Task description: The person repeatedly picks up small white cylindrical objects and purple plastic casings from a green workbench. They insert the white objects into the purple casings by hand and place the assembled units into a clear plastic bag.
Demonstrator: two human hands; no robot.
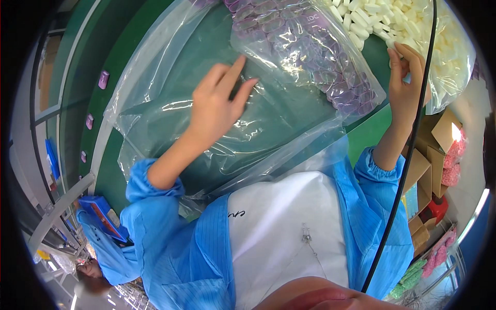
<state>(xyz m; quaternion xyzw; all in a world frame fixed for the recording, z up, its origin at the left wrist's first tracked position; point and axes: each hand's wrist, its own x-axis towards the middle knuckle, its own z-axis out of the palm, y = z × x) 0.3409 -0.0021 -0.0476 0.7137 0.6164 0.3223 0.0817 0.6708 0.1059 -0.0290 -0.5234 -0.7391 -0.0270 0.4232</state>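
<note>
My left hand (219, 98) is over a large clear plastic bag (201, 170) spread on the green work surface. Its forefinger and thumb are stretched apart, with nothing between them. Inside the bag's far right part lie rows of purple, see-through oblong pieces (351, 95). To the right, my right hand (408, 72) has its thumb and forefinger drawn together at the near edge of a heap of cream-white oblong pieces (372, 15). Whatever is between those fingertips is too small to make out. Part of the white heap sits in another clear bag (449, 67).
Small purple pieces (104, 80) stand spaced along the green strip (95, 108) at left. A black cable (413, 139) crosses in front of my right arm. Open cardboard boxes (421, 170) and pink bundles (452, 160) are at right. Another person in a blue sleeve (111, 253) is at lower left.
</note>
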